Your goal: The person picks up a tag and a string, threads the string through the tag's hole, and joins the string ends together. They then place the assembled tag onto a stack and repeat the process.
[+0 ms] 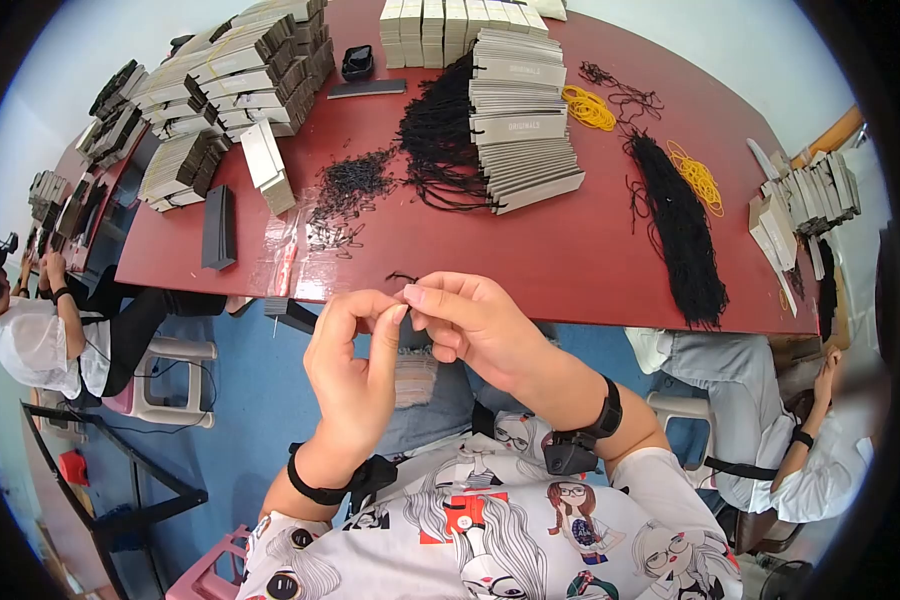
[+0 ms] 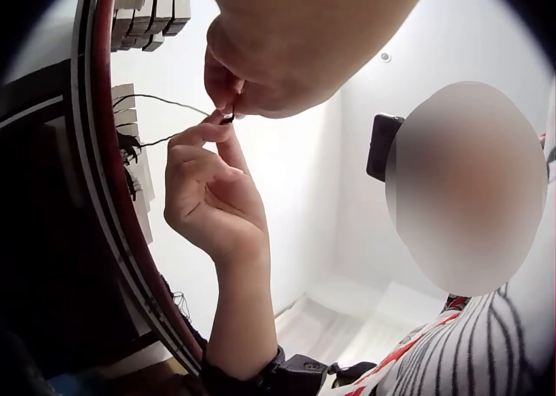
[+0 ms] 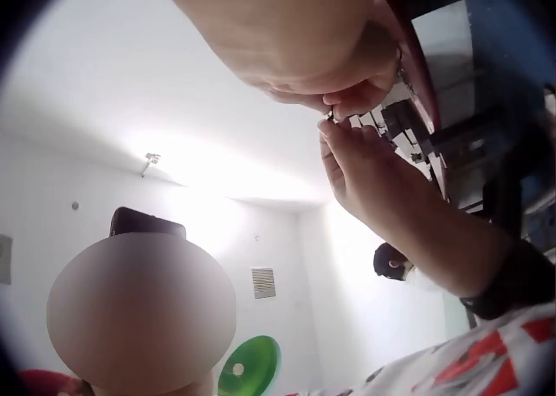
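Both hands meet fingertip to fingertip over the near table edge. The left hand [image 1: 355, 350] pinches a small dark piece [image 2: 228, 119], mostly covered by fingers. Thumb and forefinger of the right hand [image 1: 485, 325] pinch a thin black cord [image 2: 148, 96] close beside it. In the left wrist view the cord loops out from the fingertips toward the table side; in the head view a short dark end [image 1: 400, 276] shows beyond the fingers. In the right wrist view the small piece [image 3: 330, 116] sits between the fingertips.
On the red table [image 1: 370, 250] lie loose black clips [image 1: 355, 185], a stack of corded tags [image 1: 525, 125], a black cord bundle [image 1: 680, 230], yellow bands [image 1: 590, 108] and stacked card bundles [image 1: 260, 70]. Other people sit at left and right.
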`<act>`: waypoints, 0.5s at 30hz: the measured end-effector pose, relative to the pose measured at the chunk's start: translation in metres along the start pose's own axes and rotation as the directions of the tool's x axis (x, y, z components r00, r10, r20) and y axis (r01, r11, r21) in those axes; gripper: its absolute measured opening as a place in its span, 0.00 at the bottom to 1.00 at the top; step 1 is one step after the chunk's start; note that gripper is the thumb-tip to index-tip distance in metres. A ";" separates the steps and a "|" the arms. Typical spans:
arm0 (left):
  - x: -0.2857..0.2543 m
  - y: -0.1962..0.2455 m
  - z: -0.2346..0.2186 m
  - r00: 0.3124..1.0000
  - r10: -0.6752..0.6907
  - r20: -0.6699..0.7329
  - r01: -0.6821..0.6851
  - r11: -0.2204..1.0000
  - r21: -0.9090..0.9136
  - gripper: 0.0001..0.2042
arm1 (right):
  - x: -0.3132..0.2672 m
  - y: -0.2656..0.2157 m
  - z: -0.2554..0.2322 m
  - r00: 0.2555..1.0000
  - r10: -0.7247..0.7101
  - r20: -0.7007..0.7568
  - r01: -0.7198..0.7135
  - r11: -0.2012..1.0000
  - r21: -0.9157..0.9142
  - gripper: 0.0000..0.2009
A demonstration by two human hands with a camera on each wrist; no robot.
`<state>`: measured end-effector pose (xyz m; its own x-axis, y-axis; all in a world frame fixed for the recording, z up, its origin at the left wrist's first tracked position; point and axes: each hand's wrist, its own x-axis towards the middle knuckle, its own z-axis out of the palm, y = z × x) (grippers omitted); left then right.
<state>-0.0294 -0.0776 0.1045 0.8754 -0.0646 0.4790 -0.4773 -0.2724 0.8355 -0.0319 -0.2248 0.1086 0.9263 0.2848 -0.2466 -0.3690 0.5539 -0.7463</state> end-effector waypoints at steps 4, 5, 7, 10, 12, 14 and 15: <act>0.003 0.003 -0.009 0.997 0.008 0.082 -0.013 0.998 0.061 0.05 | -0.001 -0.006 -0.002 0.995 -0.094 -0.039 0.080 0.958 -0.274 0.10; 0.005 0.004 -0.014 0.984 0.061 0.164 -0.090 0.981 0.174 0.05 | -0.002 -0.009 -0.002 0.978 -0.198 -0.060 0.140 0.845 -0.516 0.10; 0.018 0.000 -0.018 0.928 0.300 0.220 -0.349 0.906 0.238 0.05 | -0.007 -0.017 -0.001 0.967 -0.255 -0.010 0.180 0.707 -0.684 0.10; 0.029 -0.016 -0.018 0.800 0.492 0.344 -0.553 0.827 0.104 0.06 | -0.012 -0.025 0.002 0.941 -0.319 0.108 0.252 0.455 -0.854 0.07; 0.028 -0.030 -0.012 0.778 0.502 0.379 -0.486 0.862 -0.143 0.07 | -0.014 -0.029 0.004 0.927 -0.336 0.169 0.294 0.366 -0.883 0.05; 0.022 -0.033 -0.009 0.787 0.508 0.350 -0.506 0.856 -0.106 0.08 | -0.016 -0.031 0.007 0.875 -0.391 0.286 0.368 0.152 -0.917 0.05; 0.019 -0.034 -0.008 0.795 0.513 0.324 -0.521 0.851 -0.069 0.08 | -0.017 -0.031 0.009 0.874 -0.392 0.286 0.367 0.149 -0.918 0.05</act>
<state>0.0032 -0.0623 0.0874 0.4760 -0.5019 0.7221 -0.8673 -0.1319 0.4800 -0.0368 -0.2403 0.1415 0.9327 0.2563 0.2537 0.3552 -0.5311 -0.7693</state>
